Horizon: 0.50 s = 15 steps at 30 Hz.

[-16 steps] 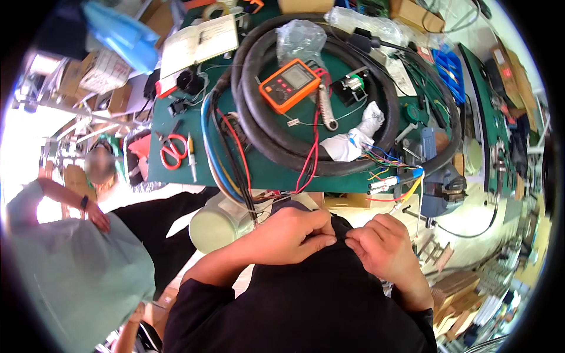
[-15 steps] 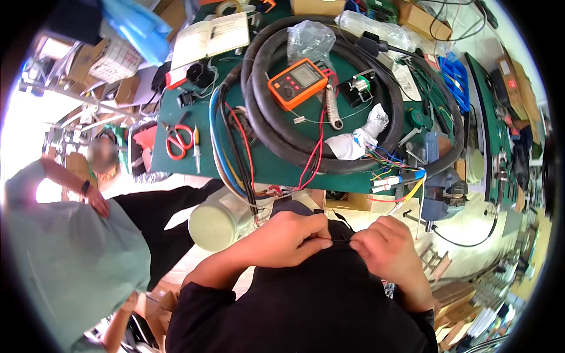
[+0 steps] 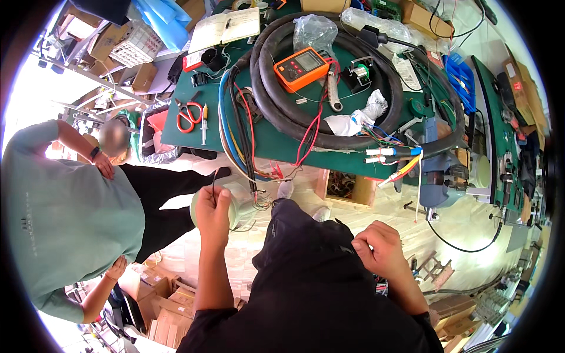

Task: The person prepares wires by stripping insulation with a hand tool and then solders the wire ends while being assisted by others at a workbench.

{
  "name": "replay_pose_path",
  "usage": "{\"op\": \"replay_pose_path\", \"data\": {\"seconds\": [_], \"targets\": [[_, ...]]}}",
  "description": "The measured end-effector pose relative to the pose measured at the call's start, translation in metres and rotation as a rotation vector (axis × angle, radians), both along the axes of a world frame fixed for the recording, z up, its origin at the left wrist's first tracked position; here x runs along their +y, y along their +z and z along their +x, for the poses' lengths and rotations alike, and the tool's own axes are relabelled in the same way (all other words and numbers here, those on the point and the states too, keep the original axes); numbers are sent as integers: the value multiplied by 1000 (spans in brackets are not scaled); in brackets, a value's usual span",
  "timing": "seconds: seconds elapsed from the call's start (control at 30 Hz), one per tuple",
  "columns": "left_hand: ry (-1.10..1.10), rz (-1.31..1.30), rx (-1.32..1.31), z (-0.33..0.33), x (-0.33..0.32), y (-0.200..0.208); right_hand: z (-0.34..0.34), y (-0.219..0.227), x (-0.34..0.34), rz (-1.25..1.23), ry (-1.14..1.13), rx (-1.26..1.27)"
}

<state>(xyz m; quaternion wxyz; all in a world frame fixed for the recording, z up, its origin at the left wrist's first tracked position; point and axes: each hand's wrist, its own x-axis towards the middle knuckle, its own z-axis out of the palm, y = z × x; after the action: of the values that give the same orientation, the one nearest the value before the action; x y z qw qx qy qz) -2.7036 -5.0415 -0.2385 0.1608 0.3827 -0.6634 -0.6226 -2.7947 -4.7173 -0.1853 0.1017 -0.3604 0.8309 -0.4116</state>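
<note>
Across the green table (image 3: 276,152) sprawls the cable (image 3: 256,70), black and fat, looped in wide coils; over on the left, scissors (image 3: 188,113) right beside a syringe (image 3: 204,125), an open notebook (image 3: 219,29) beyond them, and at the right edge, a blue tray (image 3: 461,81)!

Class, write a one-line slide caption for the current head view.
Left hand pinching a thin dark strand, right hand curled, near a green workbench bearing coiled black cable and an orange meter.

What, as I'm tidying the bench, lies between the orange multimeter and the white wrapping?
A grey tool handle, probably a wrench's, and a red test lead; the head view shows both.
</note>
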Motion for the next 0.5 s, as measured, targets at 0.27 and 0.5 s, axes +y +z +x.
{"op": "replay_pose_path", "data": {"seconds": [0.27,0.5], "targets": [[-82,-568,-356,-76,-46,-94,11,-3,-24,60,-221,-4],[-355,-793,-376,-143,-50,-135,14,-8,-80,143,-222,-22]]}}
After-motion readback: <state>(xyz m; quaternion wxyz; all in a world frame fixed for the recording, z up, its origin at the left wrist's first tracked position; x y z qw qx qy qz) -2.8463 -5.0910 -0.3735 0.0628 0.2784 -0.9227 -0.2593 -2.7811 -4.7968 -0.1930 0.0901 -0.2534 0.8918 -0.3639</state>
